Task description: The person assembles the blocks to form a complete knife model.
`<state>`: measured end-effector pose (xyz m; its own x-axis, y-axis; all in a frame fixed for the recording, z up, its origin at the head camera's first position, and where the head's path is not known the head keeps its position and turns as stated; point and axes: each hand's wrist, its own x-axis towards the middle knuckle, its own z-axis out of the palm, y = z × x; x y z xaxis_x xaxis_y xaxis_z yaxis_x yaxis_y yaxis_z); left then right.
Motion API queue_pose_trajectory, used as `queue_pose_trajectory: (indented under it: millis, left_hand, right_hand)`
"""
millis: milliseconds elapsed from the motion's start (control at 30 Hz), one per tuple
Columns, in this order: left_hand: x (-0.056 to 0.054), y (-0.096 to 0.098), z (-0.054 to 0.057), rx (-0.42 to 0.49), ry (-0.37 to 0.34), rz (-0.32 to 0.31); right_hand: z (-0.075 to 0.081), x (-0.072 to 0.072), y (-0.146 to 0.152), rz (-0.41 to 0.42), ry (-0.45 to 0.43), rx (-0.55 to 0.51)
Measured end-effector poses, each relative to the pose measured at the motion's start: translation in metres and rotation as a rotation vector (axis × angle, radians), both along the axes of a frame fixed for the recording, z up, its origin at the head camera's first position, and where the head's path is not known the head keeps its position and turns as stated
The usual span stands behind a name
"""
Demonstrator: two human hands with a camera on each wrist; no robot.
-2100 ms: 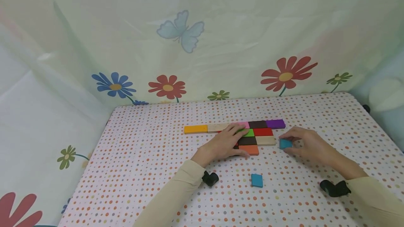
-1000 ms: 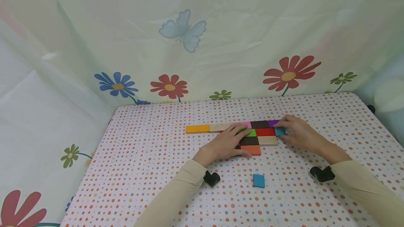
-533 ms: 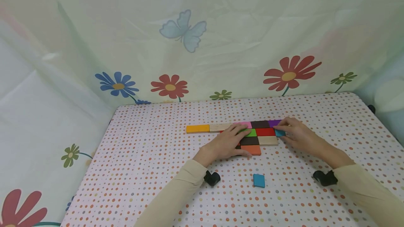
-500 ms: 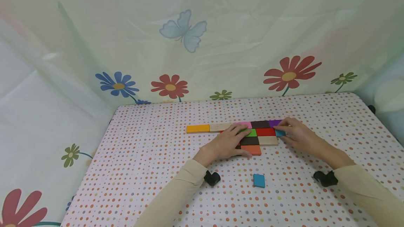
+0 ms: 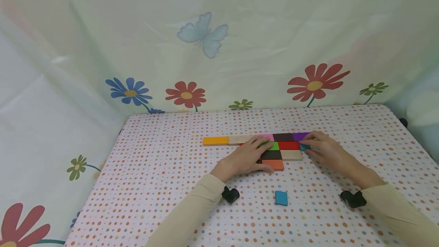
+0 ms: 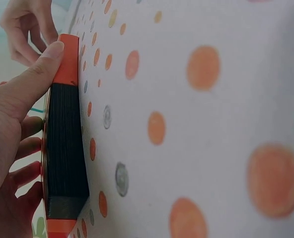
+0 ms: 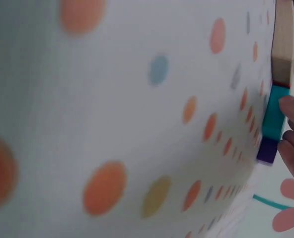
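Observation:
Flat coloured wooden blocks lie side by side in rows on the table. My left hand (image 5: 241,159) rests over the left part of them, fingers spread on top. In the left wrist view its thumb lies against the orange block (image 6: 67,67), beside a dark block (image 6: 65,134). My right hand (image 5: 330,156) pinches a small blue block (image 7: 274,111) at the right end of the row with the red block (image 5: 289,145), just in front of the purple block (image 5: 300,136). The fingers cover part of the blue block in the head view.
A second blue block (image 5: 281,198) lies alone nearer the front. A yellow block (image 5: 215,141) ends the back row at the left. A plain wood block (image 5: 291,155) sits before the red one. A flowered curtain (image 5: 260,48) hangs behind the dotted table (image 5: 164,155).
My right hand has carried the small blue block back and left, from the open cloth to the end of the red block's row. The left hand has stayed in place on the blocks.

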<state>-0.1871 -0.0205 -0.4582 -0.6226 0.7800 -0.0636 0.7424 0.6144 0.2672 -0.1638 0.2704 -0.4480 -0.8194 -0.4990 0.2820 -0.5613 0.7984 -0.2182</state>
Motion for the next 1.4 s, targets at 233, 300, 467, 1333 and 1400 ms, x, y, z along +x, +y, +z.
queue_pose_trajectory:
  millis: [233,300,467,1333,1400]
  left_hand:
    - [0.001,-0.002,0.000,-0.002,0.017,-0.004]
    - [0.001,-0.002,0.000,-0.011,0.022,0.002]
    - [0.001,-0.001,0.001,-0.018,0.020,0.008]
    - [0.000,-0.002,0.002,0.013,-0.022,0.016]
    - [0.000,-0.002,0.002,0.008,-0.025,0.015]
  right_hand:
    - [0.007,0.014,-0.020,0.162,0.097,-0.145]
    - [0.010,0.020,-0.029,0.280,0.082,-0.195]
    - [0.021,0.041,-0.050,0.457,-0.219,-0.197]
    - [0.000,0.078,-0.056,0.474,-0.501,-0.158]
    - [0.001,0.076,-0.053,0.446,-0.529,-0.154]
